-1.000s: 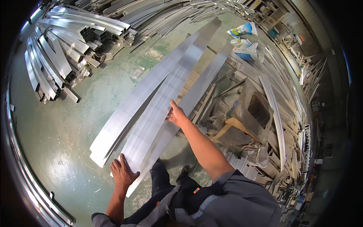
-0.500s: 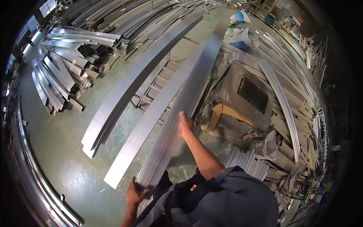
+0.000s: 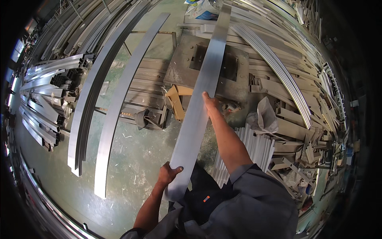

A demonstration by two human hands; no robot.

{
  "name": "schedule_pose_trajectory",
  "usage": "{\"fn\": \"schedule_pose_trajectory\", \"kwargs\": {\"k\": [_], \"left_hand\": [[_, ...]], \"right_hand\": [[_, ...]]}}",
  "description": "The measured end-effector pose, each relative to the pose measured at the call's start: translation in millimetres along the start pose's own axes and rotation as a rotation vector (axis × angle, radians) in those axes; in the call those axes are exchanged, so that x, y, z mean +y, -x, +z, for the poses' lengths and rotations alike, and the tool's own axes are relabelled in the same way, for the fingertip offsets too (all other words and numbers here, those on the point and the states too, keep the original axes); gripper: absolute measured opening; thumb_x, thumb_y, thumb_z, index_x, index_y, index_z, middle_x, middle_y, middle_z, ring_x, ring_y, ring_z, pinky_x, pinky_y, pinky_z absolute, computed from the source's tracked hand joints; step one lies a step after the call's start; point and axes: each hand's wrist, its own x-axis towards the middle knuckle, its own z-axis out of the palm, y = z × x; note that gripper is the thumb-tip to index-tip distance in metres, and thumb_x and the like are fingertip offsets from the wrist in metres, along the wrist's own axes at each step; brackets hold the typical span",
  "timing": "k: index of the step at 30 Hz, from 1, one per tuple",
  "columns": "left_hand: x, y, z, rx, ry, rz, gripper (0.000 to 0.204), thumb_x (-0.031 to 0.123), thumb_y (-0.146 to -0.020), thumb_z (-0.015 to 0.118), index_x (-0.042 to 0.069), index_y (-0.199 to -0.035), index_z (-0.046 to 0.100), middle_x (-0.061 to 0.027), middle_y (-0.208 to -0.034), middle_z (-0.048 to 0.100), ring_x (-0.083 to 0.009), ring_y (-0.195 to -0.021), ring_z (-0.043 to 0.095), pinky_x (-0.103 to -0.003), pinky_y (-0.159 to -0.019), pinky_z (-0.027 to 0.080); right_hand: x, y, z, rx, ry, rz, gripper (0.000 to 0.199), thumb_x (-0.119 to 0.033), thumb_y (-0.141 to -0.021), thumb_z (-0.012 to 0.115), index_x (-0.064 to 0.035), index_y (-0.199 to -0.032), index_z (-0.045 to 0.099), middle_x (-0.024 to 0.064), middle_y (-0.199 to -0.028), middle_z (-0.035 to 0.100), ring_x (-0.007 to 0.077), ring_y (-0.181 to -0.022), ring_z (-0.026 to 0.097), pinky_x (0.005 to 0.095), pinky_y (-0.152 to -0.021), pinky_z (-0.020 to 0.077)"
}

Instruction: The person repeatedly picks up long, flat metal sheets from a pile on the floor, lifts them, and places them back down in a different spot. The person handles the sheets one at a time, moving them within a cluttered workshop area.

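A long, flat silvery metal profile [image 3: 195,123] slants away from me, its smooth broad face up. My left hand [image 3: 170,175] grips its near end by the left edge, thumb on top and the other fingers hidden underneath. Farther along, my right hand [image 3: 211,104] is closed on the right edge, its fingers also mostly out of sight below. To the left, apart from the held piece, a single similar metal profile [image 3: 126,95] lies across a metal rack [image 3: 148,32]. Beyond that, a stack of metal profiles [image 3: 93,87] rests on the same supports.
Right of me are a ribbed bundle of strips [image 3: 274,67], a crumpled whitish sack [image 3: 264,115] and piled offcuts [image 3: 298,115]. A dusty metal box [image 3: 183,59] with a square opening stands under the held profile. Stacked hollow profiles [image 3: 43,105] lie at far left.
The held profile has moved right, away from the one on the rack, and turned so its smooth face shows instead of the ribbed side. Both hands went with it. The view shifted too.
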Motion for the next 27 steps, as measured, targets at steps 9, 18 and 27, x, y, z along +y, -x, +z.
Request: {"fn": "schedule_pose_trajectory", "kwargs": {"k": [9, 18, 27], "left_hand": [[16.7, -106.7, 78.2, -0.090, 0.208, 0.105, 0.073, 0.051, -0.079, 0.081, -0.016, -0.101, 0.063, -0.0308, -0.093, 0.070, -0.0349, -0.090, 0.072, -0.043, -0.078, 0.054], [-89.1, -51.3, 111.2, 0.088, -0.040, 0.013, 0.090, 0.076, -0.082, 0.060, -0.014, -0.081, 0.065, -0.0389, -0.082, 0.063, -0.0525, -0.089, 0.065, -0.052, -0.077, 0.051], [-323.2, 182.5, 103.3, -0.011, 0.133, -0.058, 0.074, 0.059, -0.082, 0.075, -0.011, -0.102, 0.066, -0.0172, -0.075, 0.067, -0.0203, -0.071, 0.060, -0.040, -0.068, 0.050]], "right_hand": [[-18.6, -71.3, -28.7, -0.151, -0.014, -0.002, 0.069, -0.057, -0.078, 0.080, 0.0081, -0.099, 0.069, 0.0121, -0.091, 0.069, 0.0223, -0.076, 0.060, 0.0406, -0.068, 0.0501], [107.4, 38.9, -26.0, 0.015, 0.108, -0.138, 0.078, -0.060, -0.078, 0.076, 0.0123, -0.107, 0.066, 0.0298, -0.110, 0.068, 0.0403, -0.109, 0.066, 0.0447, -0.092, 0.0516], [295.2, 307.4, -52.9, -0.037, 0.283, -0.066, 0.069, -0.059, -0.078, 0.078, 0.0064, -0.099, 0.072, 0.0241, -0.095, 0.073, 0.0368, -0.092, 0.071, 0.0440, -0.082, 0.0543]]}}
